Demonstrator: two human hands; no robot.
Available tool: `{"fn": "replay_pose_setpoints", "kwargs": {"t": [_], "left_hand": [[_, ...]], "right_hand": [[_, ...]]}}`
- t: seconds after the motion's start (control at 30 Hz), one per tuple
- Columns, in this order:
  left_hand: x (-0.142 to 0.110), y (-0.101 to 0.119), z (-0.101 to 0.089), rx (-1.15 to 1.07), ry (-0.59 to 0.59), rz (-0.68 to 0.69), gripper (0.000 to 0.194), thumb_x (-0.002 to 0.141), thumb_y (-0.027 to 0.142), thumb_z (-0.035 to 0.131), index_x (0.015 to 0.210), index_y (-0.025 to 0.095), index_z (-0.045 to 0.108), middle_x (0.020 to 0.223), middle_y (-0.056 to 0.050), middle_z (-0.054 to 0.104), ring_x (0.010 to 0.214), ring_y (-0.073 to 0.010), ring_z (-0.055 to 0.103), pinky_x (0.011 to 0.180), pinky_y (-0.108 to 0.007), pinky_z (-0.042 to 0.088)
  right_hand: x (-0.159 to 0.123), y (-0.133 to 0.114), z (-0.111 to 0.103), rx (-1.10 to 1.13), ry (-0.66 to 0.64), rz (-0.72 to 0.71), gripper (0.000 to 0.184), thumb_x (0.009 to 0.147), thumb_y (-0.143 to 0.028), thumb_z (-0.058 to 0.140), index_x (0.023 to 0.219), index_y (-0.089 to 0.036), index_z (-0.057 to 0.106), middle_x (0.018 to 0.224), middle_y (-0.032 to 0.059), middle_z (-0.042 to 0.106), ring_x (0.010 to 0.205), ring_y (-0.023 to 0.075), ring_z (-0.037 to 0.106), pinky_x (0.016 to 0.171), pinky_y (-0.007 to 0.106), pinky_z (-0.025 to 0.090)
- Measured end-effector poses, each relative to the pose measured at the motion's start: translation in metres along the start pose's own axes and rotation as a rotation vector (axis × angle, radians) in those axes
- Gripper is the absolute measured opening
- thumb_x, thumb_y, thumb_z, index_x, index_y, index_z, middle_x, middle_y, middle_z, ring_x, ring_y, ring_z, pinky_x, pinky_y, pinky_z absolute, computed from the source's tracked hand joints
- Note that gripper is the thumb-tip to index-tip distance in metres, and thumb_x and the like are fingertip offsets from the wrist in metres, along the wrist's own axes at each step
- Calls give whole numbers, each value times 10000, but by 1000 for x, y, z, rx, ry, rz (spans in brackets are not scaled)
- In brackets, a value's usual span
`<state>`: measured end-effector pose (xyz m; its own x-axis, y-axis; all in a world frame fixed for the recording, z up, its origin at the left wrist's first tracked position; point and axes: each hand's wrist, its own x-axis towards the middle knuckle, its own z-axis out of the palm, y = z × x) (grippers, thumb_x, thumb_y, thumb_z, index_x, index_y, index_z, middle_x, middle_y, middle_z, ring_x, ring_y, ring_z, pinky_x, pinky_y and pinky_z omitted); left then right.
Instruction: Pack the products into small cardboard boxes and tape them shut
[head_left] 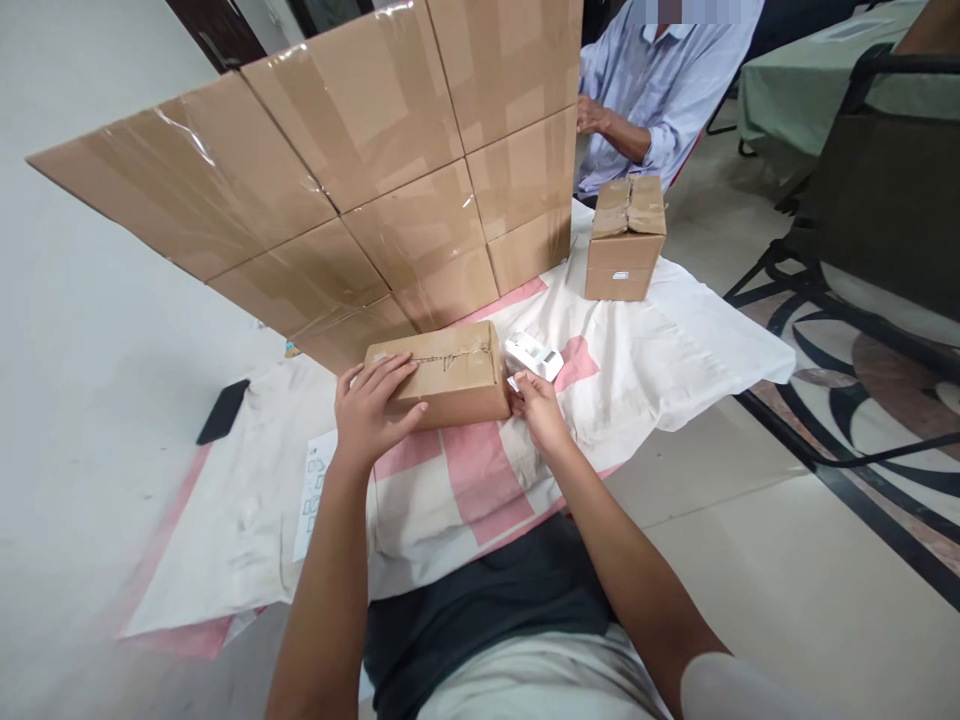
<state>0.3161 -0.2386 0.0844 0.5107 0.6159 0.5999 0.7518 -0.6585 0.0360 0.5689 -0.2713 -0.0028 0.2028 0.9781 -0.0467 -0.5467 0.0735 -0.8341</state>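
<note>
A small brown cardboard box point(450, 375), taped shut along its top seam, lies on a white and pink cloth point(480, 480) spread on the floor. My left hand point(371, 410) rests on the box's left top corner, fingers spread flat over it. My right hand point(538, 405) is at the box's right end, fingers pinched together against the side; what they hold is too small to make out. A white handheld device point(534, 355) lies just behind my right hand.
A wall of stacked taped cardboard boxes point(360, 170) stands behind. Another small box point(626, 240) sits at the cloth's far right, in front of a seated person point(652, 90). A black phone point(223, 411) lies left. Dark metal chair point(862, 250) stands right.
</note>
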Motion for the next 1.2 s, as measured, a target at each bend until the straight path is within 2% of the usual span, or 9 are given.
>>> {"fn": "replay_pose_setpoints", "kwargs": {"t": [0.13, 0.3, 0.53, 0.8, 0.93, 1.2], "left_hand": [[0, 0, 0, 5, -18, -19, 489, 887, 485, 669, 1351, 335, 634, 1446, -39, 666, 1330, -308, 622, 1144, -471, 325], [0, 0, 0, 15, -20, -24, 486, 885, 492, 664, 1342, 328, 638, 1444, -37, 667, 1317, -304, 630, 1135, -468, 334], [0, 1, -1, 5, -18, -34, 492, 883, 486, 666, 1349, 332, 635, 1453, -35, 660, 1327, -314, 622, 1134, -473, 337], [-2, -3, 2, 2, -16, -43, 496, 877, 491, 677, 1345, 332, 640, 1453, -31, 661, 1331, -313, 618, 1143, -474, 338], [-2, -3, 3, 7, -7, -29, 492, 878, 492, 675, 1342, 329, 641, 1446, -29, 666, 1323, -318, 623, 1131, -479, 344], [-1, -1, 1, -2, -15, -47, 483, 881, 497, 668, 1332, 325, 648, 1442, -36, 669, 1322, -332, 620, 1109, -496, 347]], "right_hand": [[-2, 1, 0, -15, 46, -46, 606, 800, -665, 740, 657, -243, 330, 583, -83, 221, 493, 86, 197, 472, 265, 153], [-3, -1, 0, -74, -23, -60, 534, 774, -621, 796, 688, -237, 434, 567, -83, 330, 501, 87, 248, 487, 256, 174], [-2, -1, 0, -68, 24, -45, 524, 750, -559, 815, 641, -232, 421, 528, -87, 344, 477, 76, 229, 491, 258, 153], [0, 2, 0, -30, 26, -36, 617, 743, -655, 817, 646, -238, 372, 541, -94, 267, 464, 68, 200, 465, 259, 148], [1, 2, 1, -11, 45, 0, 642, 769, -723, 760, 661, -242, 349, 574, -82, 274, 464, 71, 218, 443, 259, 160], [5, -2, 3, -37, 1, 53, 566, 736, -608, 809, 627, -234, 398, 531, -92, 287, 455, 60, 208, 432, 242, 149]]}}
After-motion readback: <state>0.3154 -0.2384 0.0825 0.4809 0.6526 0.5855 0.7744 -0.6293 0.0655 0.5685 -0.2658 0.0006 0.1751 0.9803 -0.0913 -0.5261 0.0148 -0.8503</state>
